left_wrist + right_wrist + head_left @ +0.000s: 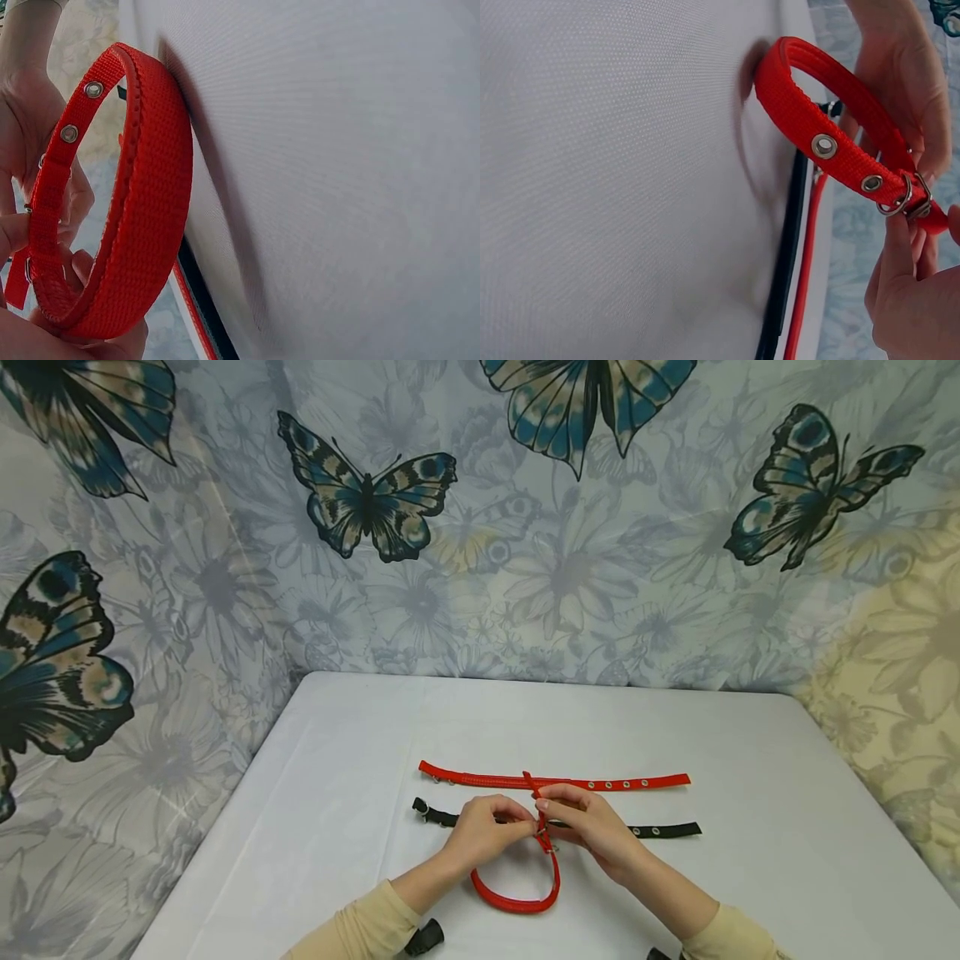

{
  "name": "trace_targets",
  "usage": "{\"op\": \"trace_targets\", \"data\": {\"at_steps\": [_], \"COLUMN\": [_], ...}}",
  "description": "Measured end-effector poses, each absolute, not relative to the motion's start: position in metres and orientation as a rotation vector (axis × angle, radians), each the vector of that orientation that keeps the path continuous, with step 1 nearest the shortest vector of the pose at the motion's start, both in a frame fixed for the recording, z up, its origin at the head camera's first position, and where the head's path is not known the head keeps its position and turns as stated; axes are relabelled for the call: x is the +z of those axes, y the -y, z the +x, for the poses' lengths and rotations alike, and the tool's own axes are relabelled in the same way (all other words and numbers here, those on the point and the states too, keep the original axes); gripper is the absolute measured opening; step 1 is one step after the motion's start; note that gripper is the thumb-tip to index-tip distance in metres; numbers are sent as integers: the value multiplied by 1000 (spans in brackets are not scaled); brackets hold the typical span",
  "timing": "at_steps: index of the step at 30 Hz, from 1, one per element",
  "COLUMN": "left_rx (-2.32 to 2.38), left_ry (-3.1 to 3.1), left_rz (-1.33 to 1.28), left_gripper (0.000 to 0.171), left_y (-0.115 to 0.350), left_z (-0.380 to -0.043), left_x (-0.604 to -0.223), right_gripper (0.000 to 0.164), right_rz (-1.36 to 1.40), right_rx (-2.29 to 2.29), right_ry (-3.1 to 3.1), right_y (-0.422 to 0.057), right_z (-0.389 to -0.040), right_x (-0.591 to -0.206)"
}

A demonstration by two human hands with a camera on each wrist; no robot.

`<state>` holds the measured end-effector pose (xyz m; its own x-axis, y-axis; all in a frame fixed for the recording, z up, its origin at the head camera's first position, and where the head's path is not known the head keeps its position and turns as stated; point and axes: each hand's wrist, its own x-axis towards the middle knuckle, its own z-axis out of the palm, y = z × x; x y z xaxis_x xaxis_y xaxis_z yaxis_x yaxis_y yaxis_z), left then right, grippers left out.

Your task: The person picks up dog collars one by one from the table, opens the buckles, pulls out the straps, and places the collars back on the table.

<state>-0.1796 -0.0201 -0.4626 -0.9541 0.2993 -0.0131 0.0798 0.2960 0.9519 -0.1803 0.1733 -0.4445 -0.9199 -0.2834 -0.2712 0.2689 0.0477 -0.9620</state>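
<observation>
A red collar [517, 906], bent into a loop, is held between both hands just above the table. My left hand [491, 831] pinches the loop near its buckle. From the other side my right hand [592, 831] grips the strap end by the buckle, its fingers curled. Metal-ringed holes run along the band of the collar [142, 202] in the left wrist view. A silver buckle [922, 196] and a D-ring are visible at the join in the right wrist view, with the strap passing through. Fingers hide part of the strap.
Behind the hands a second red collar [495, 781] lies stretched out flat. A black collar [675, 831] lies parallel in front of it, its middle hidden by the hands. All rest on a white table [360, 735] before a butterfly-patterned backdrop [570, 577].
</observation>
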Motion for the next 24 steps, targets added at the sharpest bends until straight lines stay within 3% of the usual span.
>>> {"op": "trace_targets", "data": {"at_steps": [24], "left_rx": [1794], "left_ry": [-2232], "left_rz": [314], "left_gripper": [10], "left_y": [31], "left_z": [-182], "left_x": [-467], "right_gripper": [45], "right_rz": [10], "right_rx": [-1887], "right_ry": [-1966], "right_y": [-174], "right_z": [-184], "right_x": [-449]}}
